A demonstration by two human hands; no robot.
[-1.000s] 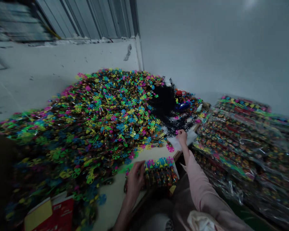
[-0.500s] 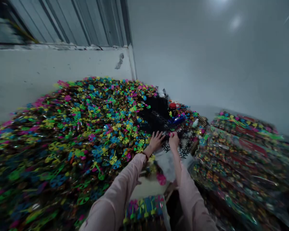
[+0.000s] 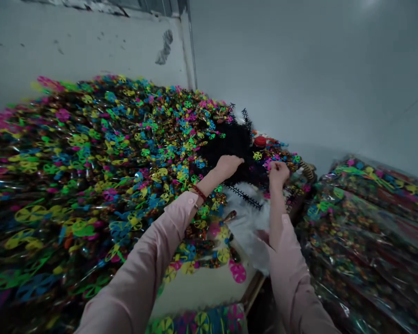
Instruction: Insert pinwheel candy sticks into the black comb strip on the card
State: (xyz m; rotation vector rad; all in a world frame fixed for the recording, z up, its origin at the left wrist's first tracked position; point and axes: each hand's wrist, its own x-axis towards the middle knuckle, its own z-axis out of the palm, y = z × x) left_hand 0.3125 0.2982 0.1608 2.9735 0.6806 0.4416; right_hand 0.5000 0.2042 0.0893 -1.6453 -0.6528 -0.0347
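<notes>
The left hand [image 3: 228, 167] reached to 12 o'clock, its fingers sunk into a black, tangled mass of plastic strips [image 3: 230, 148], so how far they were open or what they held could not be told. A red bead bracelet [image 3: 198, 192] circled that wrist, below which ran a pale pink sleeve [image 3: 142, 255]. The right hand [image 3: 278, 174], at about 1 o'clock, had its fingers bunched close together just beside the tangle; any small piece between them was too hidden to name. A black comb-like strip [image 3: 244, 196] lay on a crumpled white plastic sheet [image 3: 245, 222] below the hands. A red-capped jar [image 3: 260, 141] stood beyond them. So far as the view showed, much remained loose: a huge heap of cellophane-wrapped pinwheels [image 3: 90, 162] spread from 9 to 11 o'clock. Against that, film-wrapped stacks of pinwheels [image 3: 365, 232] already filled the 3 o'clock side, and a smaller bundle [image 3: 195, 322] sat at 6 o'clock.
</notes>
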